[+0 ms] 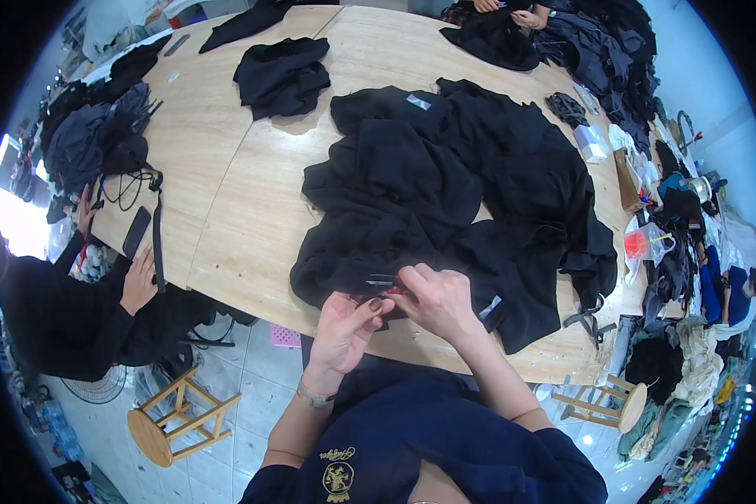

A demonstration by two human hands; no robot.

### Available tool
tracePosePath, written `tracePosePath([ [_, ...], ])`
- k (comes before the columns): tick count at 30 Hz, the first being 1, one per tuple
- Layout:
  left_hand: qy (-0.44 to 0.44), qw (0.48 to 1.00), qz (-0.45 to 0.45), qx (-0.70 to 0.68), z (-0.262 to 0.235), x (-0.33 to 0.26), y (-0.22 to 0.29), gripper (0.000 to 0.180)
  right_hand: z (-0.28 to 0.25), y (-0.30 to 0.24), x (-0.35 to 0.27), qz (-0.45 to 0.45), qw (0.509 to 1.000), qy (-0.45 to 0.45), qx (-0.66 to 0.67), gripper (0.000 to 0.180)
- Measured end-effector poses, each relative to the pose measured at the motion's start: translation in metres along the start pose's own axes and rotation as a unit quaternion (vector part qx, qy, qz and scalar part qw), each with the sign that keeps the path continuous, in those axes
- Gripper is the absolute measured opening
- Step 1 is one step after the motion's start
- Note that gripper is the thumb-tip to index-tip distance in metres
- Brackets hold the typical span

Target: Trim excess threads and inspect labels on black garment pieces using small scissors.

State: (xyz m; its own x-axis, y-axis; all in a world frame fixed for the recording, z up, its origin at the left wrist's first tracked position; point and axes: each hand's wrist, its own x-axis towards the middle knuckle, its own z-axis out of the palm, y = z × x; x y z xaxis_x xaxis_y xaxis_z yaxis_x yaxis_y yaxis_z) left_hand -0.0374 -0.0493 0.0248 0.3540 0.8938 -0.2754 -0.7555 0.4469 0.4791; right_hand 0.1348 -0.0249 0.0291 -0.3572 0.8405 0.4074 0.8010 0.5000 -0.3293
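My right hand (437, 301) is closed around small red-handled thread snips (383, 280), whose metal blades point left. Close beside the blades, my left hand (349, 329) is pinched, thumb against fingers; what lies in the pinch is too small to make out. Both hands are over the near edge of a heap of black garments (395, 185) spread on the wooden table. A pale label (490, 307) shows on the cloth right of my right hand, and a grey-white tag (418, 102) lies on the far part of the heap.
A folded black garment (282, 77) lies farther back on the table (227, 176). At left, a co-worker's hand (139, 281) rests near a dark phone (137, 233). Another person's hands (525, 18) hold black cloth at the back. Wooden stools (176, 416) stand below, and a red drink cup (638, 245) sits right.
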Motion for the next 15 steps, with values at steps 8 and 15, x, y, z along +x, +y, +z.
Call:
tracePosePath([
  [8,-0.024,1.0,0.008,0.011,0.003,0.0004,0.0,0.034,0.0043,0.0003,-0.0006,0.029,0.997,-0.025,0.072,0.023],
  [15,-0.007,0.999,0.013,-0.041,-0.0057,-0.0003,0.0011,0.038,0.0034,-0.0028,-0.0038,0.134,0.969,-0.045,0.2,0.024],
])
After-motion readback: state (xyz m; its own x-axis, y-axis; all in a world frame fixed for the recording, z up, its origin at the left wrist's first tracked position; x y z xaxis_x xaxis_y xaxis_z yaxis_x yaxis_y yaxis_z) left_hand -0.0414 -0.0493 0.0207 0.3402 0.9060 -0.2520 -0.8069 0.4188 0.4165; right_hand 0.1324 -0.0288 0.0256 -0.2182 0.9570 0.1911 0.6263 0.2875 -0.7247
